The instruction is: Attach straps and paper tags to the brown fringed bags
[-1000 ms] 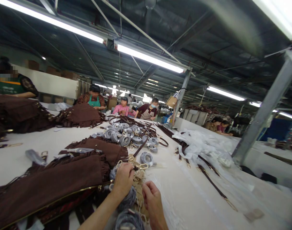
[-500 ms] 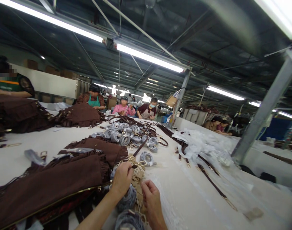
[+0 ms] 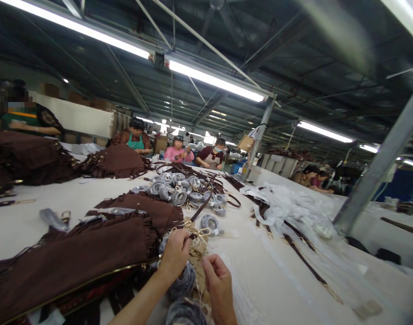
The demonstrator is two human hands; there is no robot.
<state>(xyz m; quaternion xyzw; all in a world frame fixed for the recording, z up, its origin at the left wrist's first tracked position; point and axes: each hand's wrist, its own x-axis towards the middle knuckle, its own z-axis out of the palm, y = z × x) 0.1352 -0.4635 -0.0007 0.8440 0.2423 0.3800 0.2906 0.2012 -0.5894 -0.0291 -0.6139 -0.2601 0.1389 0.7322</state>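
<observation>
- Front fringed bag point(image 3: 81, 253), my landmark: brown, zip edge toward the wearer. Could be scuffed or have its fringe caught, since metal clasps and wrapped coils crowd its right end.
- Wrapped coils point(image 3: 184, 280): just right of the bag. Could roll or be knocked; the left forearm crosses close by.
- Left hand point(image 3: 175, 253): off the bag's right end, fingers clamped on a dark strap end point(image 3: 193, 235). Grip looks to be near the tip only, so a tug could slip it free.
- Gold clasp point(image 3: 204, 232): right of the bag, just beyond the left fingertips. Could snag a string, as loops lie close under it.
- Tan tags point(image 3: 197, 259): right of the bag, heaped beneath and between the hands. Pale strings overlap; lifting one could drag several.
- Right hand point(image 3: 220, 280): farther right of the bag, thumb and forefinger together; cannot tell whether a string is pinched there. If so, thinness could let it escape.
- White threads point(image 3: 242, 293): rightmost from the bag, spread loose on the table point(image 3: 274, 280). A passing wrist could tangle them.
</observation>
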